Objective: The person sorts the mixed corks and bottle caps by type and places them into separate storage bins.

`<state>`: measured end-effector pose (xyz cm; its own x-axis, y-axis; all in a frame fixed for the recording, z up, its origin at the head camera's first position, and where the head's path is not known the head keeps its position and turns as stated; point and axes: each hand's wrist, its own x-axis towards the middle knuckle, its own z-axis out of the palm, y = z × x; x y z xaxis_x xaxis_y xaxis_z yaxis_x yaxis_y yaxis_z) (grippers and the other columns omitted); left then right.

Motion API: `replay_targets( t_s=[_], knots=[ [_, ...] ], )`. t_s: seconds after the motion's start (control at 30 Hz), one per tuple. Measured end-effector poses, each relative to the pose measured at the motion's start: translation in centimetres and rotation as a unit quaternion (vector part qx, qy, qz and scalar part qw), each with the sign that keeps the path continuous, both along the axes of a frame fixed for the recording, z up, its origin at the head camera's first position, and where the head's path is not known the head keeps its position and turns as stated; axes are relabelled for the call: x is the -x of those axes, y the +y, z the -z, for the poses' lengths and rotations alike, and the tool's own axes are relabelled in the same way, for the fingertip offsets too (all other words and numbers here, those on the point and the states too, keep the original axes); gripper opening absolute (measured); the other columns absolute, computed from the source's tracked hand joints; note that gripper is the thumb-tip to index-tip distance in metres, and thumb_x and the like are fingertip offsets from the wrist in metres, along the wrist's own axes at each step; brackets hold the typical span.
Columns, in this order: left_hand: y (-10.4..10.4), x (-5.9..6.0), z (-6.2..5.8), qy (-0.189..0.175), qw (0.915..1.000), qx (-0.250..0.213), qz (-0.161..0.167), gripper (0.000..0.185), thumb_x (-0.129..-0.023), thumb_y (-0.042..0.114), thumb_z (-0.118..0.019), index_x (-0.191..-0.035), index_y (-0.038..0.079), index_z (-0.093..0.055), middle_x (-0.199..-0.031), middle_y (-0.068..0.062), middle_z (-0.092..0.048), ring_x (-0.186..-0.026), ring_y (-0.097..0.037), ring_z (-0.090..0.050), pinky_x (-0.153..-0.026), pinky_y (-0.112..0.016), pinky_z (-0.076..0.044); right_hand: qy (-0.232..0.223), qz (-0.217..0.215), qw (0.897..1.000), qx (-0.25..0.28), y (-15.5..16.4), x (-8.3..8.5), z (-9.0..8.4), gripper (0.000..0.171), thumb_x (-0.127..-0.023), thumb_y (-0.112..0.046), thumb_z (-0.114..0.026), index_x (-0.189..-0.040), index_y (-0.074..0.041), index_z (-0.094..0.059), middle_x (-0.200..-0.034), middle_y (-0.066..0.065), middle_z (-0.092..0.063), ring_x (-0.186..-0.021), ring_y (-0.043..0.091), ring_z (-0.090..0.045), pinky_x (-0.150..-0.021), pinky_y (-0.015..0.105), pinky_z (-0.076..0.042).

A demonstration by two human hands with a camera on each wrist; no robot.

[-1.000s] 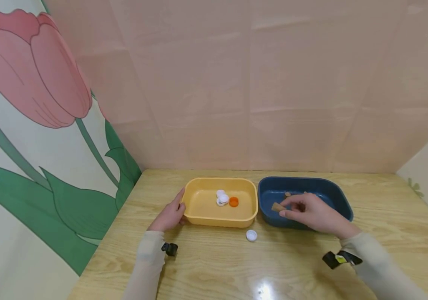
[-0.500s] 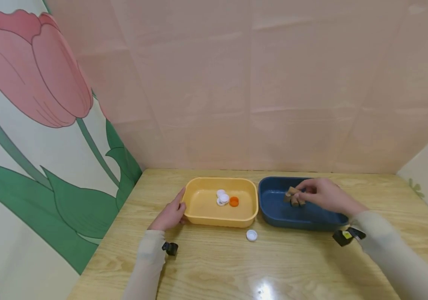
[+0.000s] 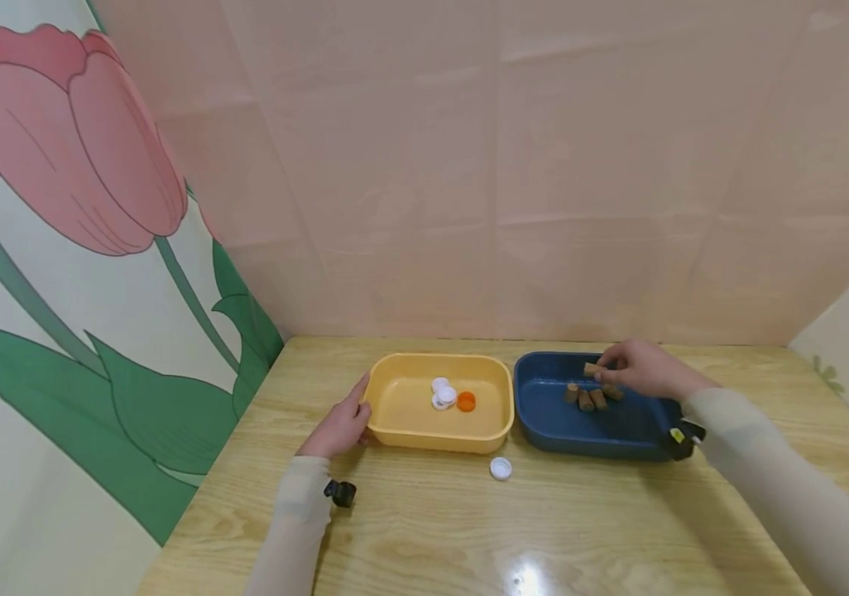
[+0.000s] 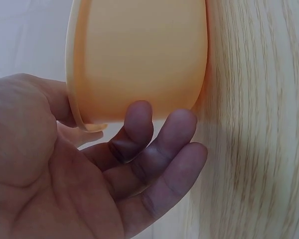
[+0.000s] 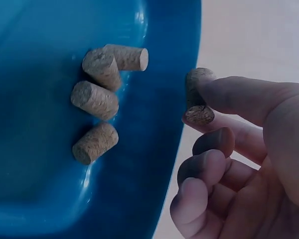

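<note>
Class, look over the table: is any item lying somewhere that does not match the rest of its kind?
Yes. One white cap lies on the table, outside the yellow tray that holds the other caps.

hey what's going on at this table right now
A person sits at a wooden table with two bins. The left hand rests against the end of the yellow bin, which holds two white caps and an orange cap. The right hand pinches a cork over the blue bin, where four corks already lie. One white cap sits on the table in front of the bins.
</note>
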<state>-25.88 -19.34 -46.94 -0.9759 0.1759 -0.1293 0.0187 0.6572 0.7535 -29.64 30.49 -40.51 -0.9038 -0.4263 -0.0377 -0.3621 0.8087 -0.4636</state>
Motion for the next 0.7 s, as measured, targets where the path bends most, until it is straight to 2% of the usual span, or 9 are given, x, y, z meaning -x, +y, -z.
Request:
replay_targets(
  t_s=[0.23,0.43,0.7],
  knots=[
    [0.2,0.1,0.0,-0.001,1.0000,0.004,-0.004,0.060,-0.108,0.021,-0.035,-0.163,0.021,-0.012,-0.078,-0.009,-0.056,-0.069,-0.021,-0.061,-0.067,-0.031,-0.050,0.000,-0.021,0.999,-0.031,-0.1,1.1,0.4,0.025,-0.096,-0.023,-0.066,-0.107,-0.002,-0.074,-0.093,0.004,-0.072,-0.072,0.012,-0.059,-0.065,0.036,-0.050],
    [0.3,0.1,0.0,-0.001,1.0000,0.003,-0.006,0.060,-0.107,0.021,-0.035,-0.163,0.022,-0.012,-0.082,-0.010,-0.058,-0.070,-0.021,-0.062,-0.066,-0.031,-0.050,-0.012,-0.038,0.998,-0.046,-0.4,1.7,0.6,0.023,-0.097,-0.022,-0.064,-0.105,-0.003,-0.075,-0.095,0.005,-0.073,-0.075,0.012,-0.060,-0.068,0.038,-0.051],
    [0.3,0.3,0.0,-0.007,1.0000,0.004,-0.003,0.060,-0.107,0.021,-0.035,-0.163,0.022,-0.011,-0.075,-0.009,-0.056,-0.068,-0.022,-0.061,-0.065,-0.031,-0.050,-0.054,-0.026,0.998,-0.037,-0.6,2.2,1.2,0.022,-0.098,-0.019,-0.063,-0.105,-0.002,-0.074,-0.085,0.007,-0.070,-0.054,0.018,-0.056,-0.050,0.033,-0.046]
  ],
)
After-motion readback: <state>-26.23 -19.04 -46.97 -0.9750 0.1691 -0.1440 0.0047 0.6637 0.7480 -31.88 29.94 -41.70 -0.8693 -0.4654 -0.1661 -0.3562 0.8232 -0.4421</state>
